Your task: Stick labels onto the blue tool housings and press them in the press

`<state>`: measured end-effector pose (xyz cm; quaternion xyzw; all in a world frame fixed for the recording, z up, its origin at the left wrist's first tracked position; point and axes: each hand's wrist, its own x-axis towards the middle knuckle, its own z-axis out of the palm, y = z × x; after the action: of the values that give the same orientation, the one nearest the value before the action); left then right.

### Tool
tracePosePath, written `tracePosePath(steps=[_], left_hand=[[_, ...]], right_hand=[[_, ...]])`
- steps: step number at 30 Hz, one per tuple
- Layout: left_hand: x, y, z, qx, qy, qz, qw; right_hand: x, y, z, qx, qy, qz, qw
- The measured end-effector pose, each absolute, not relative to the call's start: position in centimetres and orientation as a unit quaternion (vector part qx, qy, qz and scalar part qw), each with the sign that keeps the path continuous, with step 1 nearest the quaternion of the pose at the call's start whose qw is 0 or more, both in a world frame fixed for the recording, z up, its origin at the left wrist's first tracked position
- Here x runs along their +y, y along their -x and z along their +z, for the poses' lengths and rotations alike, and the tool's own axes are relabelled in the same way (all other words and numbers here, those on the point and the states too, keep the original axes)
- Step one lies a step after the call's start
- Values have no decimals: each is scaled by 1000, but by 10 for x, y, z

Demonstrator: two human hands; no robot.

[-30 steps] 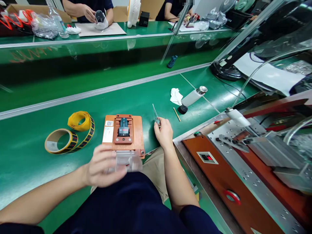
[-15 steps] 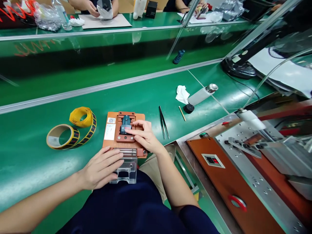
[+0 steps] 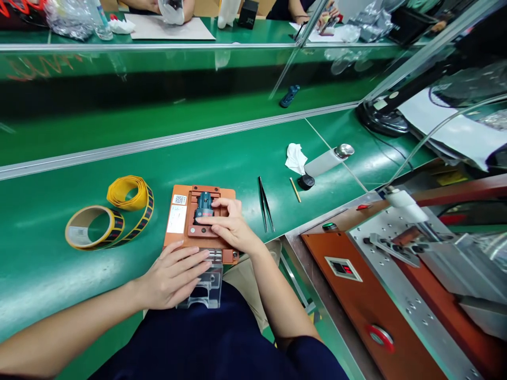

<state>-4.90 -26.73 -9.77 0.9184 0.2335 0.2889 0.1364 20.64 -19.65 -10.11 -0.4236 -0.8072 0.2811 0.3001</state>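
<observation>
A small dark blue tool housing [image 3: 205,201] sits in the recess of an orange-brown fixture [image 3: 225,192]. My right hand [image 3: 233,227] is over it with fingers apart, one fingertip touching the lower part of the housing. My left hand [image 3: 174,277] lies flat, fingers outstretched, across the fixture's front edge and the hinge rod [image 3: 216,255]. Part of the clear plastic cover [image 3: 212,290], swung down toward my body, is hidden beneath it. A QR label and a white label [image 3: 176,219] are stuck on the fixture's left side.
Left of the fixture are a label roll [image 3: 73,235] and its coiled yellow strip [image 3: 127,191]. Tweezers [image 3: 264,205], a short stick [image 3: 295,190], a bottle [image 3: 325,162] and crumpled tissue [image 3: 295,158] lie to the right. A machine [image 3: 380,295] flanks the bench; people work beyond the divider.
My right index fingertip has shifted leftward and down along the housing. My left hand has slid slightly right over the hinge. The view has tilted a little.
</observation>
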Motion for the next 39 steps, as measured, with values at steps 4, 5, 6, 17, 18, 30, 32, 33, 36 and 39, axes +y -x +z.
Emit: tracePosePath(steps=[4,5,6,17,18,30,32,33,36,39], left_hand=[[-267,47,-97,230,-916,297,138],[-267,47,-97,230,-915,301,138],[-267,47,-97,232,-913,305,139],[-266,41,-98,239,-892,346,164],[-265,39,-97,240,-892,347,162],[-188,-1,-44,412,-686,536,271],[-166,-8,-21,405,-593,548,429],[-157,-12,-12,385,-561,528,508],[-143,-22,7,331,-510,487,627],[-144,-30,10,311,-503,515,620]], right_hand=[[-196,-200,-102,-790,448,277,313],[-192,-197,-102,-783,455,277,321],[-188,-195,-102,-777,459,276,329],[-181,-184,-66,-780,546,208,224],[-181,-182,-65,-787,544,198,214],[-188,-198,-9,-730,508,171,425],[-196,-198,-5,-743,468,155,453],[-199,-198,-4,-741,456,156,467],[-204,-199,-3,-698,454,219,509],[-204,-199,-5,-608,460,381,523]])
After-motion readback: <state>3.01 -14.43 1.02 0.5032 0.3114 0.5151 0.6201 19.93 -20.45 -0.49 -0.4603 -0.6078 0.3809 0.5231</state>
